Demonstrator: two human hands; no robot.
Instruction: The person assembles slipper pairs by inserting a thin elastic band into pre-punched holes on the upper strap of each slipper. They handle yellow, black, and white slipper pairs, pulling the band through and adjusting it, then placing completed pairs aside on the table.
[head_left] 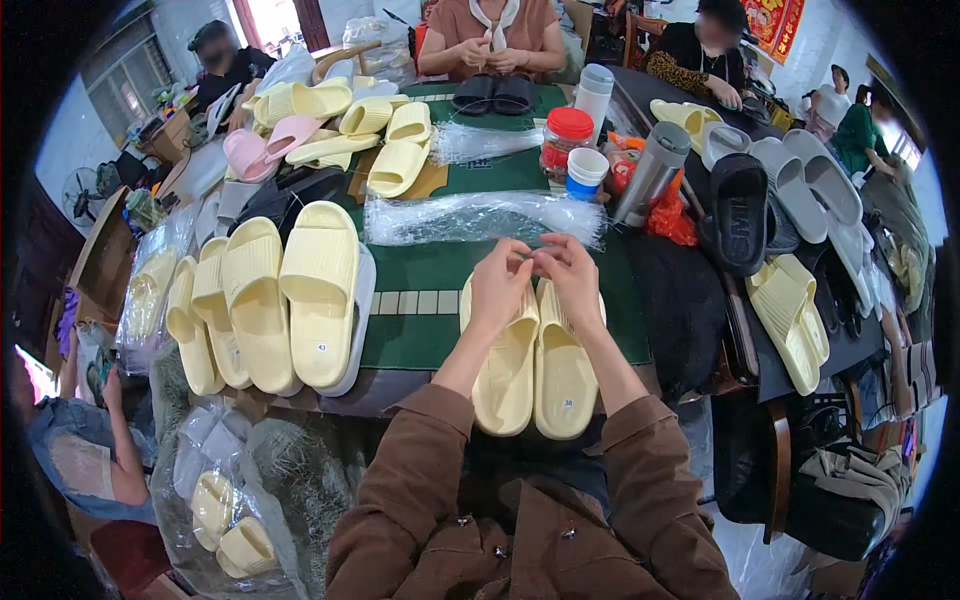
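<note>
A pair of pale yellow slide slippers (502, 385) lies side by side in front of me, heels toward my body. Over their straps, my left hand (499, 285) and my right hand (569, 282) meet with fingertips pinched close together. Whatever is between the fingers is too small or thin to make out. Both hands partly cover the straps and toe ends. Just beyond them, a bundle of thin clear plastic strands (470, 217) stretches across the green mat (400, 342).
Several yellow slippers (322, 300) stand at the left. Behind the mat are a red-lidded jar (567, 142), a white-and-blue cup (586, 174) and a steel tumbler (655, 172). Black and grey slippers (738, 215) crowd the right. Co-workers sit across the table; a bag of slippers (225, 510) hangs lower left.
</note>
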